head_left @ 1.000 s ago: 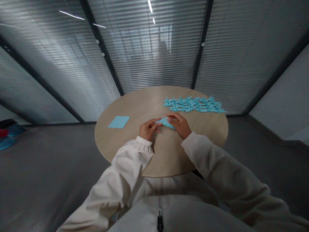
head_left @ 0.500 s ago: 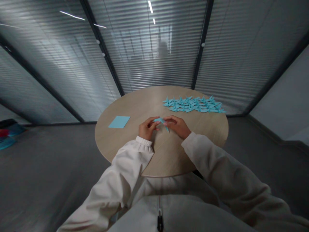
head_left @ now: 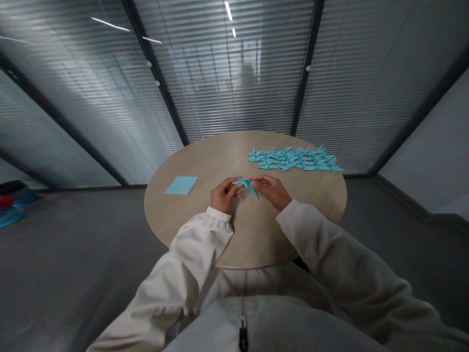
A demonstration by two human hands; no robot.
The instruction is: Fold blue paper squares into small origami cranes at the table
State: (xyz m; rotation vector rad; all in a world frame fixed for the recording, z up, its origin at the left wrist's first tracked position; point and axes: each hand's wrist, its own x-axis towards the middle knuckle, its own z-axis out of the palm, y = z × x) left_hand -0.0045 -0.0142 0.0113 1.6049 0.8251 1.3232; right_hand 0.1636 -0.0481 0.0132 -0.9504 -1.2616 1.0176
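The left hand and the right hand are both closed in a light fingertip pinch, each grip holding one side of a small folded sky-blue paper figure. It is held between them over the near middle of a round light-wood counter, though its height above the surface is hard to tell. Its long axis runs roughly across the person's body, from the left hand toward the right, while a narrow pointed tail angles down toward the person and slightly right.

The thin paper could crease or tear if either pinch tightens too much, and the slender point could bend if the hands pull unevenly. If one grip slackens, the figure could spring open or drop onto the counter. Further right, well apart from the hands, lie tight rows of folded sky-blue paper cranes, which a careless reach could disturb. A flat square sheet of sky-blue paper lies to the left, where a sleeve could brush it out of place
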